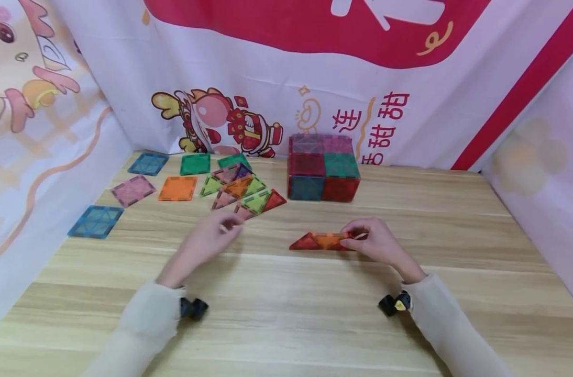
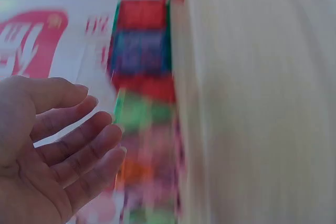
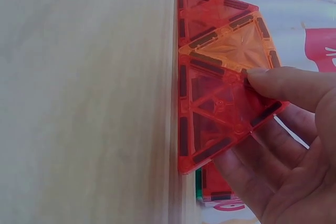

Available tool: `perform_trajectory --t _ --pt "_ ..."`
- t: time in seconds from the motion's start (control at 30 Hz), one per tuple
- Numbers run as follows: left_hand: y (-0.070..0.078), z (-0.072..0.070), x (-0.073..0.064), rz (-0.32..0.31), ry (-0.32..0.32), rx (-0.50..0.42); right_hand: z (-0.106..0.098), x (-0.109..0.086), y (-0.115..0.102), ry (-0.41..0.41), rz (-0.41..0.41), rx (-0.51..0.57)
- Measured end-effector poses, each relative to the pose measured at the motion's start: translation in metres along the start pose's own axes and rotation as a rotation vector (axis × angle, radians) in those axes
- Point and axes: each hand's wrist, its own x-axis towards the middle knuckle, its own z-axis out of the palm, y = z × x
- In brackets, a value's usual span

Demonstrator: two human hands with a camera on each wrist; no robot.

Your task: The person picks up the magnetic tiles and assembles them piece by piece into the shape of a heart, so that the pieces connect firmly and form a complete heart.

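My right hand [image 1: 379, 242] pinches a joined row of translucent triangular magnetic tiles [image 1: 328, 240] between thumb and fingers. In the right wrist view an orange triangle [image 3: 233, 50] sits between two red ones, and the row stands on edge on the table. The thumb presses near the seam of the orange tile and the lower red tile [image 3: 210, 111]. My left hand [image 1: 210, 236] holds nothing, its fingers loosely bent. It hovers just in front of a cluster of triangular tiles [image 1: 255, 201] in green, pink, orange, red and purple.
Behind the right hand's tiles stands a box built of square magnetic tiles [image 1: 324, 173]. Flat square tiles lie at the back left, among them an orange square [image 1: 177, 188], a pink square [image 1: 133, 191] and a blue square [image 1: 96, 221]. Printed cloth [image 1: 249, 63] walls the table's back and sides.
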Motion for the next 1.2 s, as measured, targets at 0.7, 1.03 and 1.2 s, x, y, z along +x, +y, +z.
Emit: perform_trajectory --t 0.7,1.03,1.2 --pt "-0.157 -0.136 -0.047 -0.420 0.188 0.304 -0.001 -0.001 -0.002 -0.022 0.026 -0.009" --pt "-0.184 -0.150 -0.049 -0.504 0.020 0.390 -0.001 -0.001 0.001 -0.032 0.017 -0.013" --pt "-0.188 -0.151 -0.051 -0.527 -0.057 0.331 -0.002 -0.001 0.001 -0.032 0.008 -0.008"
